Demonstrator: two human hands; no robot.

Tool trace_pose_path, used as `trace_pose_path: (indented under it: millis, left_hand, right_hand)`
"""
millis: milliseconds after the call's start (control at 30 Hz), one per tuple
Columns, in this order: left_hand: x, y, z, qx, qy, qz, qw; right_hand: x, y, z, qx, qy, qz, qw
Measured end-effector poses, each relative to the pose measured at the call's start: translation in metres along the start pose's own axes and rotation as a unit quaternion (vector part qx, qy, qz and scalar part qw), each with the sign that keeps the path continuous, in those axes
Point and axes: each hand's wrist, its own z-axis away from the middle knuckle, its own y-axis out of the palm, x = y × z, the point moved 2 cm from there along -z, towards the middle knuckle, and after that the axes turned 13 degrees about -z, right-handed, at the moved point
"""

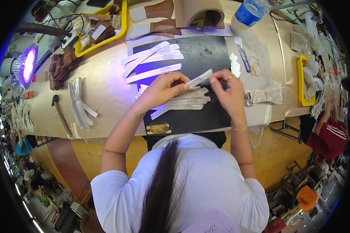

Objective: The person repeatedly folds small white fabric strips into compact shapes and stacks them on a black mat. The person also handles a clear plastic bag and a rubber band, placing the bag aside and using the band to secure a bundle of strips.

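My left hand (164, 90) pinches a narrow white strip (200, 78) with rounded ends between thumb and fingers, its free end tilted up to the right. Close to that end is my right hand (230, 92), thumb and forefinger brought together; what they hold, if anything, is too small to make out. Under my hands a pile of similar white strips (188, 101) lies on a black board (208, 48). More loose strips (154, 72) lie across the board's left edge. Small white pieces (235, 66) sit in a column along its right edge.
Right of the board lie tweezers (244, 58), rubber bands (255, 66) and a banded white bundle (265, 94). A hammer (60, 112) and bundled strips (78, 101) lie left. Behind stand a yellow tray (121, 29), brown leather pieces (161, 9), a curved block (200, 11) and a water bottle (248, 15).
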Motion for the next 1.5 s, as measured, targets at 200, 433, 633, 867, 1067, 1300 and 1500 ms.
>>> trace_pose_path:
  millis: [200, 433, 633, 867, 1067, 1300, 1500]
  left_hand:
    - [0.015, -0.003, 0.0, -0.011, 0.018, 0.154, 0.988]
    - [0.005, -0.033, 0.014, -0.147, 0.114, 0.374, 0.909]
    - [-0.003, -0.086, 0.038, -0.127, 0.02, 0.004, 0.992]
    - [0.029, -0.044, 0.016, -0.222, 0.068, -0.368, 0.9]
    - [0.0, 0.017, 0.023, -0.098, 0.169, -0.314, 0.929]
    - [-0.001, 0.031, 0.037, -0.106, 0.15, -0.4, 0.898]
    - [0.006, 0.037, 0.039, -0.172, 0.135, -0.356, 0.909]
  right_hand:
    - [-0.018, -0.047, 0.0, -0.129, -0.006, -0.014, 0.992]
    - [-0.003, -0.026, 0.005, -0.071, -0.014, 0.006, 0.997]
    - [-0.006, -0.032, 0.011, -0.069, 0.001, 0.04, 0.997]
    - [-0.012, -0.039, 0.024, -0.069, 0.007, 0.039, 0.997]
    - [-0.014, -0.022, 0.03, -0.015, 0.043, 0.024, 0.999]
    - [-0.005, -0.01, 0.038, 0.017, 0.035, 0.019, 0.999]
    - [-0.001, -0.003, 0.042, 0.02, 0.037, 0.012, 0.999]
